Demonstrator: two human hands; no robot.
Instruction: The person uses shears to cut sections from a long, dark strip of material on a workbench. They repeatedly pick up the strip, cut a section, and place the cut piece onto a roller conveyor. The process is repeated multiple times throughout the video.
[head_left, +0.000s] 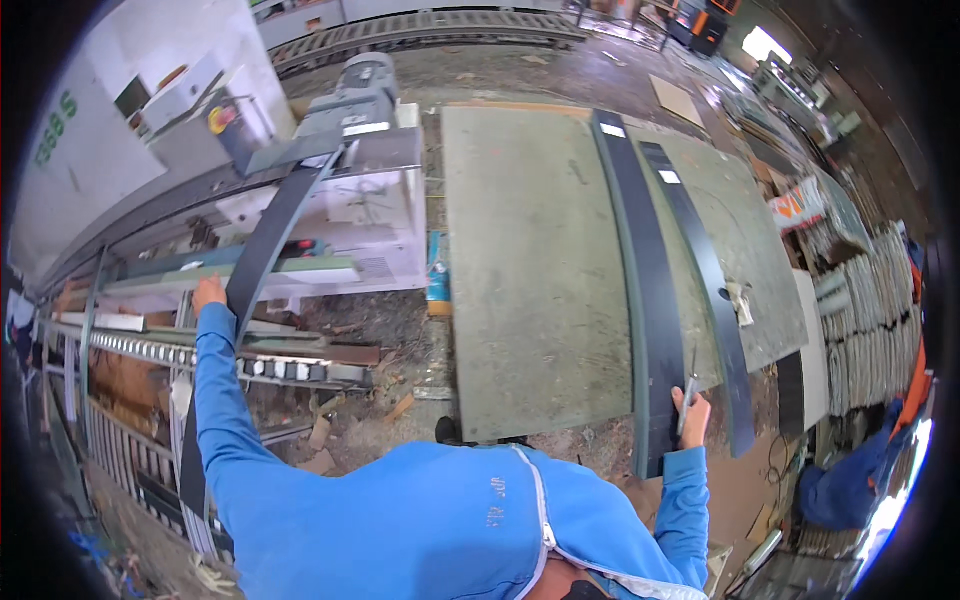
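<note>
My left hand [208, 292] is closed at the left edge of a long dark strip board [268, 238]. The board slopes down from the machine, and its lower part runs behind my left forearm. My right hand [694, 418] is wrapped round a slim grey metal tool [687, 402] with a thin pointed end; its exact kind is unclear. Beside that hand, a wide dark strip board [650, 290] lies lengthwise on a large greenish-grey panel [530, 270]. A narrower dark strip board [708, 270] rests to its right. Both carry a white label near the far end.
A white machine [375, 225] with a grey motor [365, 92] stands at the left, beside a roller rail [290, 372]. Stacked grey bundles [870, 310] line the right side. A crumpled pale glove-like item [740, 302] lies on the panel. Scraps litter the floor.
</note>
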